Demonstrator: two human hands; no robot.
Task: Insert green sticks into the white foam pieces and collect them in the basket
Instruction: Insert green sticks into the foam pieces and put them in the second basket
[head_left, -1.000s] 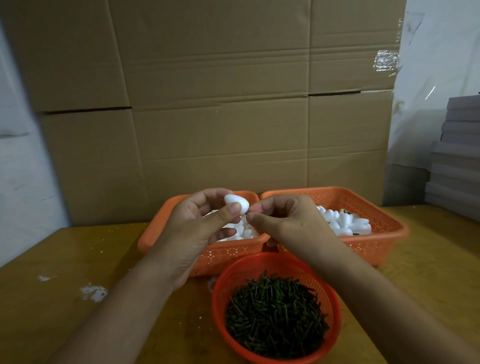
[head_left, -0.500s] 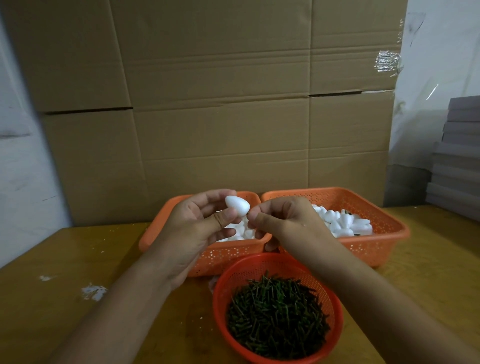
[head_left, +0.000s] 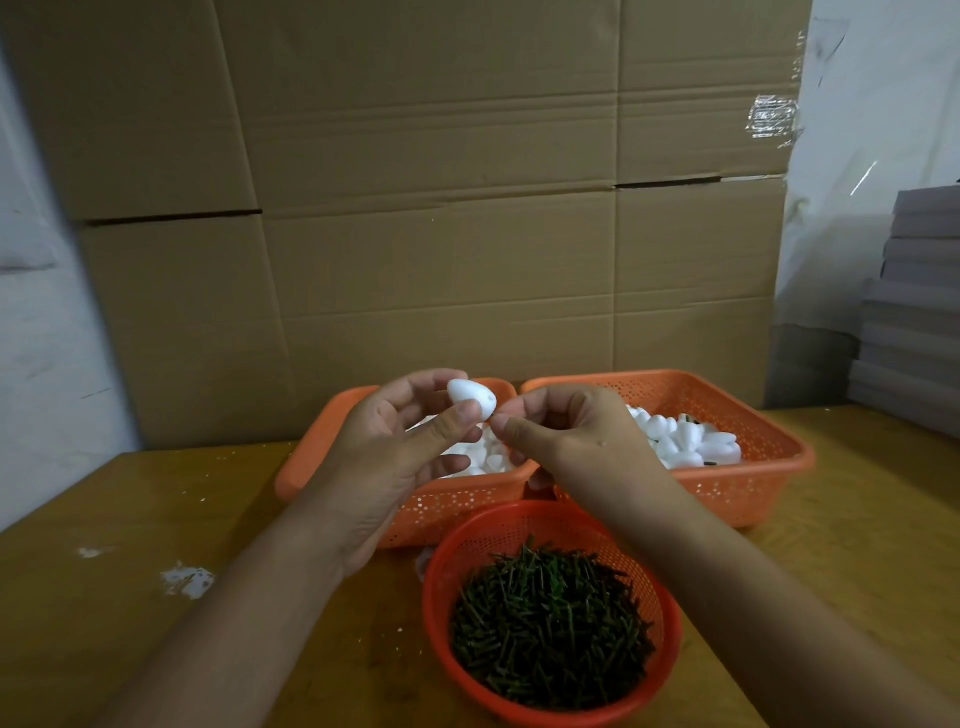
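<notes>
Between both hands, left hand (head_left: 395, 457) pinches foam piece (head_left: 471, 398); right hand (head_left: 566, 441) touches it.

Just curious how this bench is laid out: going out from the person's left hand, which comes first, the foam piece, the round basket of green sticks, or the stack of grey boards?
1. foam piece, held in the left hand.
2. round basket of green sticks, in front, lower right.
3. grey boards, far right edge.

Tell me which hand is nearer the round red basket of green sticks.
Right. The right hand hangs just above the round red basket's far rim; the left hand is farther left.
</notes>
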